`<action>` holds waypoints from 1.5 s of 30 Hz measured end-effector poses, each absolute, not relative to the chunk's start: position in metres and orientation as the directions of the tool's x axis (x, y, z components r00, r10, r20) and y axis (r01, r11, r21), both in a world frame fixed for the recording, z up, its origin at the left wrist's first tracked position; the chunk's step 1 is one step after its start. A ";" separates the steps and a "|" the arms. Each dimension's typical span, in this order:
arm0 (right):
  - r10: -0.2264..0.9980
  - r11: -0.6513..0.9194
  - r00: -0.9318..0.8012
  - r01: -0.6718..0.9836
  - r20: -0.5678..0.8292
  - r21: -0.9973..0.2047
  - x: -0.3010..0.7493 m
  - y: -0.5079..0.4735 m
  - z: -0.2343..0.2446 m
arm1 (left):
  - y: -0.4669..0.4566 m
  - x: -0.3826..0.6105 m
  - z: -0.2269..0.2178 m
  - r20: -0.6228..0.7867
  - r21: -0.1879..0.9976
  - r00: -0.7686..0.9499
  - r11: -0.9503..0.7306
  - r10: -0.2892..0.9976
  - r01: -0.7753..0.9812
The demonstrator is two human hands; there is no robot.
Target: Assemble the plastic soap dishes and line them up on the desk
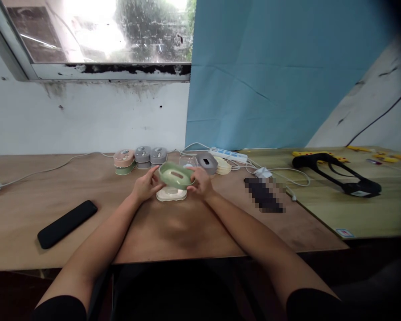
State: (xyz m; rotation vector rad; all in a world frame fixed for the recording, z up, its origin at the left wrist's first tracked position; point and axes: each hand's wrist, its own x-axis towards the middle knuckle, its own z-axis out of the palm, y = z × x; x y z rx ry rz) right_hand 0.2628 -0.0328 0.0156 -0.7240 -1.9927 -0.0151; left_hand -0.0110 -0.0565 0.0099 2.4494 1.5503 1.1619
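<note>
Head view from above: nearest are the person's black sleeves (62, 308), with bare forearms (250, 229) reaching across the brown counter (187, 236). On the left, well apart from the hands, a black phone-like slab (67, 224) lies slantwise. Out past the right forearm, a dark thing (263, 195) is blurred into blocks, so I cannot say what it is.

Between the hands a cream scalloped dish (172, 195) rests on the counter, and over it is the green slotted tray (176, 183), tilted and hiding the dish's far part. The left grip (147, 183) grasps one end of the tray, the right grip (201, 182) the other. I cannot tell whether tray and dish touch.

Things crowd close behind. Leftward, a pink box (123, 156) sits on a green box (124, 170), with two grey boxes (158, 155) beside it. Beyond the right grip, a clear piece (187, 161) shows partly, next to a grey slotted tray (207, 170) and stacked cream dishes (223, 165). White cables (293, 196) trail around a charger (263, 172) and power strip (227, 154). A black strapped frame (362, 186) lies rightward on lighter wood (324, 214), yellow pieces (390, 157) behind it. Farthest back are a window (120, 31) and blue sheet (254, 80).
</note>
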 end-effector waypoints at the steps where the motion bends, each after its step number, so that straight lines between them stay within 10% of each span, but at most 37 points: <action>1: 0.483 0.846 -0.391 0.438 0.783 -0.303 0.255 -0.037 0.015 | -0.058 -0.011 0.011 0.608 0.365 0.249 -0.544 0.754 0.756; 13: 0.754 0.654 -0.250 0.377 0.607 -0.656 0.245 -0.037 0.005 | -0.063 -0.009 0.017 0.604 0.327 0.258 -0.530 0.754 0.782; 23: 0.753 0.636 -0.267 0.532 0.602 -0.559 0.248 -0.037 0.009 | -0.059 -0.011 0.015 0.534 0.562 0.090 -0.432 0.841 0.706; 32: 0.824 0.554 -0.389 0.400 0.412 -0.730 0.250 -0.025 0.001 | -0.048 -0.010 0.009 0.342 0.746 0.125 -0.350 0.931 0.566; 45: 0.841 0.520 -0.480 0.589 0.250 -0.619 0.255 -0.019 -0.002 | -0.045 -0.003 0.007 0.277 0.658 0.069 -0.241 0.959 0.713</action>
